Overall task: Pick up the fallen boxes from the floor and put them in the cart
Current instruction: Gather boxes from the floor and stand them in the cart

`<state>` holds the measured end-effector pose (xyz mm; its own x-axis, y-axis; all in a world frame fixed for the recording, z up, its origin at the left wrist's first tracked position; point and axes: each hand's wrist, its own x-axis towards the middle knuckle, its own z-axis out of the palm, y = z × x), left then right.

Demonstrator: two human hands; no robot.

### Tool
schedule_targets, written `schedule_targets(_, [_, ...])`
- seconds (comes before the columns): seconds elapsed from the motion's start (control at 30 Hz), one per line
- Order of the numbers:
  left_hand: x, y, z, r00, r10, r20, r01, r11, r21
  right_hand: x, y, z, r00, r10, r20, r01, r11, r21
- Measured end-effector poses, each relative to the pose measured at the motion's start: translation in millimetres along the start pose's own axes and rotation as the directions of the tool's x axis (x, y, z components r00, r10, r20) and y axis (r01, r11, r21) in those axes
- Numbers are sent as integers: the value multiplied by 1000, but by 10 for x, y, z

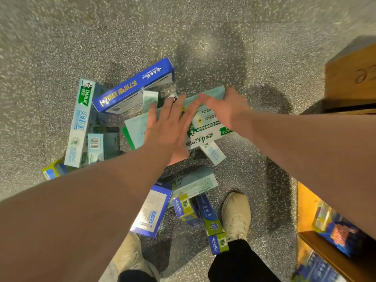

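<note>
The pale green box (206, 129), reached by the released left grip (168, 129) and right grip (223, 108), should be clasped by both ends.

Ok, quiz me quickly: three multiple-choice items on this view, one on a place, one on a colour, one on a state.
1. The wide pale green box lies: A on a shelf; B across other boxes on the floor; C in a cart.
2. The shoes are: A black; B red; C cream.
3. The left hand is: A open, fingers straight; B a fist; C gripping a blue box.

B: it overlaps other boxes in the pile. C: both look cream. A: its fingers spread straight over the box.
</note>
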<state>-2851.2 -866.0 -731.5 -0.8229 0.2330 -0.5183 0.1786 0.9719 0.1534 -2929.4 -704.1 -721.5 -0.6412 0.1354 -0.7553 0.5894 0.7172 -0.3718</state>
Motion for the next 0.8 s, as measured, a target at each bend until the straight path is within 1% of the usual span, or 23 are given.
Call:
schedule_targets(0.07, [-42, -9, -1, 1000, -13, 20, 13, 1000, -3, 26, 35, 2, 1000, -10, -1, 10, 1000, -8])
schedule_targets(0.1, [-87, -29, -11, 997, -75, 1, 75, 997, -30, 24, 47, 0, 1000, -12, 5, 12, 1000, -11])
schedule_targets(0.13, [-134, -60, -32, 981, -188, -48, 183, 979, -88, 27, 57, -1, 1000, -13, 8, 13, 1000, -3])
schedule_targets(0.17, [-175, -109, -38, 931, -352, -98, 332, 927, -176, 30, 62, -1, 1000, -6, 16, 5, 1000, 5])
schedule_targets(0.2, [-207, -173, -27, 835, -537, -123, 490, 826, -279, 35, 63, -12, 1000, 2, 26, -3, 1000, 28])
schedule_targets(0.23, [-226, -253, -1, 694, -711, -111, 622, 670, -405, 40, 57, -27, 999, 17, 39, -19, 998, 62])
schedule_targets(0.27, [-247, -338, 29, 537, -843, -47, 695, 473, -541, 61, 52, -35, 999, 30, 44, -34, 994, 103])
schedule_targets(0.3, [-273, -405, 25, 403, -912, 71, 694, 255, -673, 72, 35, -51, 998, 42, 51, -49, 989, 138])
schedule_targets(0.33, [-292, -469, 24, 335, -915, 227, 633, 40, -773, 80, 13, -61, 996, 54, 66, -64, 984, 165])
schedule_targets(0.37, [-299, -519, 53, 348, -857, 381, 553, -140, -821, 78, -15, -68, 994, 64, 85, -78, 981, 176])
schedule_targets(0.4, [-319, -539, 72, 406, -777, 481, 498, -253, -829, 89, -32, -63, 991, 84, 109, -103, 978, 181])
schedule_targets(0.43, [-337, -542, 83, 463, -712, 528, 482, -297, -824, 94, -48, -52, 983, 117, 143, -143, 972, 188])
schedule_targets(0.47, [-343, -533, 98, 495, -671, 552, 488, -311, -816, 94, -69, -41, 973, 143, 181, -179, 963, 203])
schedule_targets(0.5, [-333, -528, 135, 496, -659, 566, 491, -325, -808, 83, -95, -32, 962, 158, 222, -206, 955, 213])
schedule_targets(0.57, [-308, -520, 151, 496, -666, 557, 453, -349, -821, 91, -130, -3, 943, 166, 288, -235, 947, 222])
schedule_targets(0.67, [-289, -543, 165, 515, -586, 626, 418, -466, -780, 115, -167, 18, 927, 194, 321, -283, 924, 258])
schedule_targets(0.7, [-282, -588, 220, 525, -575, 627, 396, -487, -778, 130, -166, 25, 918, 204, 339, -304, 913, 273])
schedule_targets(0.8, [-285, -655, 283, 540, -541, 645, 408, -502, -763, 108, -173, 15, 893, 199, 404, -334, 894, 297])
